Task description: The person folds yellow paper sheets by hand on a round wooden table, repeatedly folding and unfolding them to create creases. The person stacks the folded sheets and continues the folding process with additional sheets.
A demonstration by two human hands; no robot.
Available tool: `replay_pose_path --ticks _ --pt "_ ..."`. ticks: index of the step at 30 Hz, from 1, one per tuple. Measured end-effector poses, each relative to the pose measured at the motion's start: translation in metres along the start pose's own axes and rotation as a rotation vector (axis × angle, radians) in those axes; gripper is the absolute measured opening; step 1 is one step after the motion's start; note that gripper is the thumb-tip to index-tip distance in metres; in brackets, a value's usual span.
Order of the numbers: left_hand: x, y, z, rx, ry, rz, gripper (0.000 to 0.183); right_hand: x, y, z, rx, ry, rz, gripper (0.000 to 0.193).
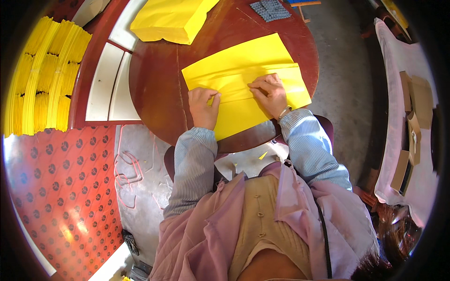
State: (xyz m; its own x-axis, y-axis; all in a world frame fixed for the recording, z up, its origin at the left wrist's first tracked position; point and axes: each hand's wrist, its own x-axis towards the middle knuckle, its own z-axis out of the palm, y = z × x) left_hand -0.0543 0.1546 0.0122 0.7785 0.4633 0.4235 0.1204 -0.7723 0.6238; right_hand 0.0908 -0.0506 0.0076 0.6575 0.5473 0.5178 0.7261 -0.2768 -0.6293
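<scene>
A large yellow paper sheet (233, 114) with crosswise creases lies at a slant on a round dark-red table (154, 89). At the sheet's left edge is my left hand (203, 107), its fingers curled and the thumb drawn in against the paper. My right hand (271, 95) rests on the right half, fingertips and thumb pinched together at a raised crease. Both hands are closed on the paper. What lies under the curled fingers is hidden. A thick stack of yellow paper (164, 21) sits at the table's far left.
A grey-blue textured pad (270, 10) lies at the table's far edge. Bundled yellow paper (47, 75) is piled on the left. Opened cardboard boxes (415, 117) rest on a pink cloth (382, 154) to the right. A pink cord (126, 175) trails over the floor.
</scene>
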Motion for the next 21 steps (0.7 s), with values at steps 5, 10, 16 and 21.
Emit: replay_pose_path --ticks 5,10,16,21 --pt "0.003 0.003 -0.009 0.144 -0.038 0.093 0.021 0.004 -0.002 -0.016 -0.065 -0.035 0.002 0.010" --pt "0.010 0.011 -0.001 0.111 -0.063 0.316 0.035 0.013 -0.015 -0.014 -0.107 -0.113 -0.147 0.023" --pt "-0.001 0.009 -0.017 0.088 -0.157 0.210 0.033 0.013 -0.008 -0.024 -0.080 -0.233 -0.098 0.021" --pt "-0.008 0.007 -0.022 0.097 -0.204 0.201 0.032 0.012 -0.011 -0.035 -0.084 -0.361 0.106 0.016"
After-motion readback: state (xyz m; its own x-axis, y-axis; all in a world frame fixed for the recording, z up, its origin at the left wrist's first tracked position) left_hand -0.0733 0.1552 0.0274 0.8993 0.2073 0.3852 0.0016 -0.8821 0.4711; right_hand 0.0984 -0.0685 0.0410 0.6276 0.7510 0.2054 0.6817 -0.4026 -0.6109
